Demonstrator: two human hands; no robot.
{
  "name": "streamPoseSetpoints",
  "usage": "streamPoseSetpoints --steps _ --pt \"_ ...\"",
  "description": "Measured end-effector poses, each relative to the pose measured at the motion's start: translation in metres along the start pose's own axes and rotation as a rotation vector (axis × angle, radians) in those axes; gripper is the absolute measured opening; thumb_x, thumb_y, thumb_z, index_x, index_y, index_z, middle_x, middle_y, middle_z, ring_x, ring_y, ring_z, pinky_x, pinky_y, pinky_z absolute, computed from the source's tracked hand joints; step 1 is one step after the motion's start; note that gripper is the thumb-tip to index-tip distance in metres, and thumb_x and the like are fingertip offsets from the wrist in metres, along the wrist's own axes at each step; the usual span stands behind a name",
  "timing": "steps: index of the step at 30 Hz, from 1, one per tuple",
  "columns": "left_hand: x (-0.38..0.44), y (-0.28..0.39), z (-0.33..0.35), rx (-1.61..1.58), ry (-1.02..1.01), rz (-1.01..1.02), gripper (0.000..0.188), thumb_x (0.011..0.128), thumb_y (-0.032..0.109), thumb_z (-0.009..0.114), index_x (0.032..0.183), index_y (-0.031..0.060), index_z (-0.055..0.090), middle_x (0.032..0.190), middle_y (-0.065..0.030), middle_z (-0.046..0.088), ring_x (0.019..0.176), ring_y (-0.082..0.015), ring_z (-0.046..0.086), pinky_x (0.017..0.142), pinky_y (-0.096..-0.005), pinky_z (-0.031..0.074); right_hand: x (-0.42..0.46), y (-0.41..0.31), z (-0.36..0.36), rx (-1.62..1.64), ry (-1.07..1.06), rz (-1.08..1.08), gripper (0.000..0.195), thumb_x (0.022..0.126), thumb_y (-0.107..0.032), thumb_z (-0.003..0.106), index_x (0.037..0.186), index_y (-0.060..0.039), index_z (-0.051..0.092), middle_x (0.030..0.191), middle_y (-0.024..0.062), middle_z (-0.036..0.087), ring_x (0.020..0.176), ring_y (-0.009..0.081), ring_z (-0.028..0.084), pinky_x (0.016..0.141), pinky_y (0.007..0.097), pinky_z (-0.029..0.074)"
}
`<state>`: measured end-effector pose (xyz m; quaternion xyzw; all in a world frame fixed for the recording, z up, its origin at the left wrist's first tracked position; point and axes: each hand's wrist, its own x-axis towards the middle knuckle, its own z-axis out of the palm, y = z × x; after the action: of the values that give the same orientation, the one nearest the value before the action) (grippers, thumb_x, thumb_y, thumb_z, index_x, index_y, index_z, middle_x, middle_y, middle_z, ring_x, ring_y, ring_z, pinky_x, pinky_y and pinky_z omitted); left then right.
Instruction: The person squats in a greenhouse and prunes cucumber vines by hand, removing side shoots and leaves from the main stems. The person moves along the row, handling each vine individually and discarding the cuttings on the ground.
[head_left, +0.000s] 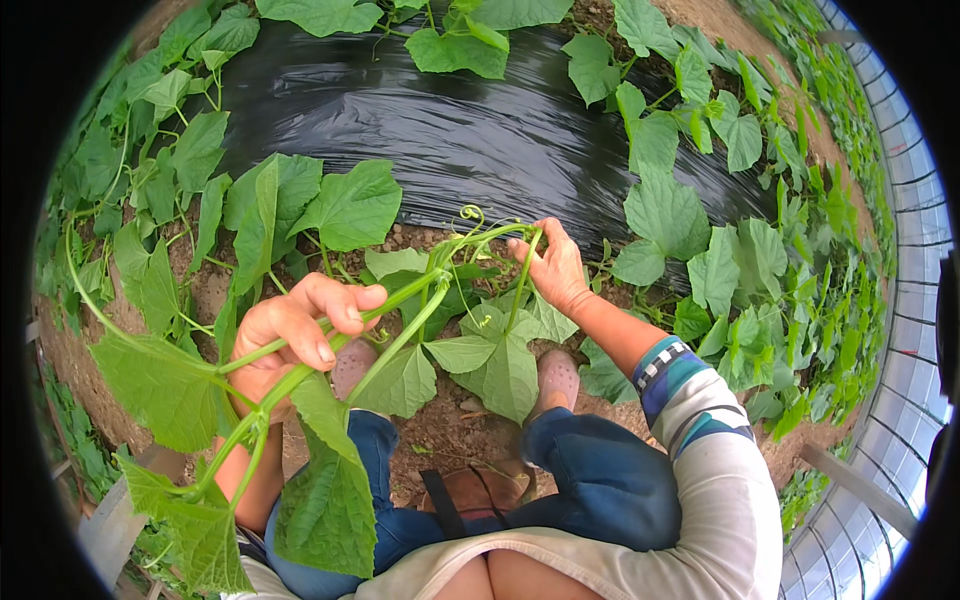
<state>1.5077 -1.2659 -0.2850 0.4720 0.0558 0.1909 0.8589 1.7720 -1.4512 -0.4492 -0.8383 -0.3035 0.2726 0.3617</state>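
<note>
A long green cucurbit vine (406, 292), perhaps cucumber, is stretched across my view between both hands. My left hand (281, 334) grips its stems, thumb and fingers wrapped around them. Toward the vine's thinner end, my right hand (556, 266) pinches the stem where a leaf stalk (523, 281) bends downward. From that stalk hangs a broad leaf (502, 375). A curled tendril (471, 212) stands up near the right fingers. Below my left hand, another large leaf (334, 495) droops over my knee. The inner side of the left palm is hidden.
Black plastic mulch film (420, 120) covers the bed ahead. Leafy vines grow at left (199, 150) and right (667, 214). My shoes (558, 375) rest on bare soil (442, 442), with a round brown seat (476, 491) between my legs. A translucent ribbed wall (919, 270) curves along the right.
</note>
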Motion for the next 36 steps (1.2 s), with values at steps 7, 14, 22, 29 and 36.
streamPoseSetpoints --steps 7,14,22,29,36 --pt "0.004 0.000 -0.010 -0.117 0.095 -0.014 0.016 0.086 0.012 0.075 0.096 0.0104 0.063 0.120 -0.0108 0.056 0.133 -0.0324 0.046 0.112 -0.0459 0.038 0.021 0.014 0.002 0.392 -0.123 0.173 0.018 0.097 -0.015 0.057 0.084 -0.0026 0.058 0.071 0.0027 0.060 0.056 0.0102 0.055 0.046 0.0265 0.046" --pt "0.001 0.001 -0.025 -0.128 0.201 0.021 0.026 0.084 0.015 0.077 0.105 0.0097 0.062 0.127 -0.0112 0.055 0.137 -0.0326 0.042 0.115 -0.0444 0.035 0.021 -0.004 -0.003 0.439 -0.200 0.152 0.011 0.095 -0.013 0.061 0.094 -0.0020 0.062 0.073 0.0014 0.061 0.060 0.0079 0.059 0.048 0.0251 0.051" --pt "0.004 -0.001 -0.024 -0.141 0.200 0.006 0.024 0.082 0.011 0.078 0.101 0.0088 0.062 0.124 -0.0118 0.055 0.134 -0.0324 0.045 0.115 -0.0444 0.037 0.029 0.013 -0.006 0.461 -0.256 0.206 0.009 0.094 -0.009 0.059 0.097 -0.0013 0.063 0.074 0.0020 0.063 0.060 0.0086 0.061 0.049 0.0255 0.054" --pt "0.003 -0.001 -0.023 -0.136 0.236 0.009 0.021 0.084 0.011 0.076 0.100 0.0087 0.061 0.122 -0.0119 0.055 0.133 -0.0320 0.047 0.114 -0.0442 0.039 0.035 0.021 -0.020 -0.003 -0.261 -0.207 0.012 0.092 -0.008 0.058 0.098 0.0007 0.064 0.075 0.0050 0.065 0.061 0.0112 0.063 0.053 0.0286 0.055" --pt "0.004 -0.007 -0.030 -0.140 0.219 0.033 0.020 0.088 0.014 0.073 0.103 0.0084 0.061 0.123 -0.0125 0.056 0.133 -0.0325 0.047 0.114 -0.0447 0.038 -0.017 0.011 -0.061 -0.020 -0.107 0.098 0.012 0.086 -0.006 0.057 0.092 0.0013 0.065 0.081 0.0151 0.068 0.067 0.0249 0.065 0.067 0.0356 0.053"
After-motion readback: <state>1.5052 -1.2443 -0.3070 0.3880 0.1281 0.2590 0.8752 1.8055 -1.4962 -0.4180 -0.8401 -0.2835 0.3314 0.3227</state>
